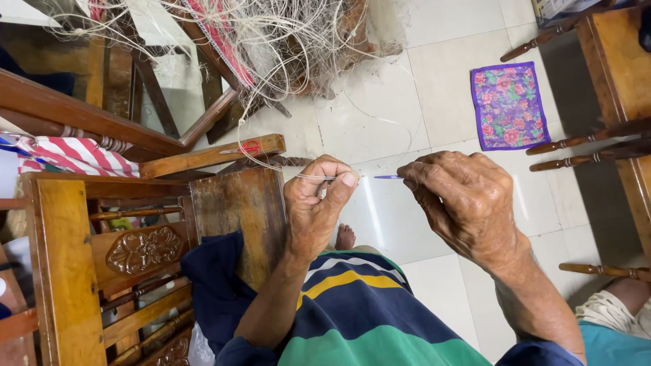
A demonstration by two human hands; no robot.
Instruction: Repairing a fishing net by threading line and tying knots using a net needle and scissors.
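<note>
My left hand [317,203] pinches a thin pale cord [308,177] between thumb and forefinger. The cord runs up and left to a tangled pile of fishing net [271,41] draped over wooden furniture. My right hand [461,200] grips a slim blue netting needle [388,177], whose tip points left at my left fingertips. Both hands hover close together above my lap, which is covered by a striped cloth [359,312] of navy, yellow and green.
A carved wooden chair [102,257] stands at the left, with a red-and-white striped cloth [74,156] beside it. A purple flowered cloth [510,105] lies on the white tiled floor [380,115]. More wooden furniture [617,74] lines the right side. A bare foot [345,237] shows below my hands.
</note>
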